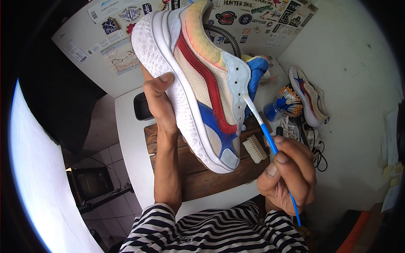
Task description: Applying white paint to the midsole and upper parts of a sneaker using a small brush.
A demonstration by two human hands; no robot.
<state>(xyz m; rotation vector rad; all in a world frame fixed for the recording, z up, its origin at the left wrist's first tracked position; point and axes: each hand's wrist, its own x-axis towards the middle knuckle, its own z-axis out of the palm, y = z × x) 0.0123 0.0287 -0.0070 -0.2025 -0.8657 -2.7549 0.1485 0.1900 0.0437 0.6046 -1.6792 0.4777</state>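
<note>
My left hand grips a sneaker by its thick white sole, thumb pressed on the sidewall and the other fingers hidden behind. The shoe is held up with its side facing me, heel at the top and toe pointing down. Its upper has cream mesh, a red stripe, blue panels, a yellow-orange collar and a pale blue eyelet panel without laces. Between the fingertips of my right hand is a thin blue paintbrush. The brush's pale tip meets the eyelet panel, or lies just in front of it, beside the eyelets.
Below the shoe lies a dark wooden board with a scrubbing brush on it. To the right stand a container of paintbrushes and a second sneaker, near cables. A black tray sits left; a flexible dark tube rises behind.
</note>
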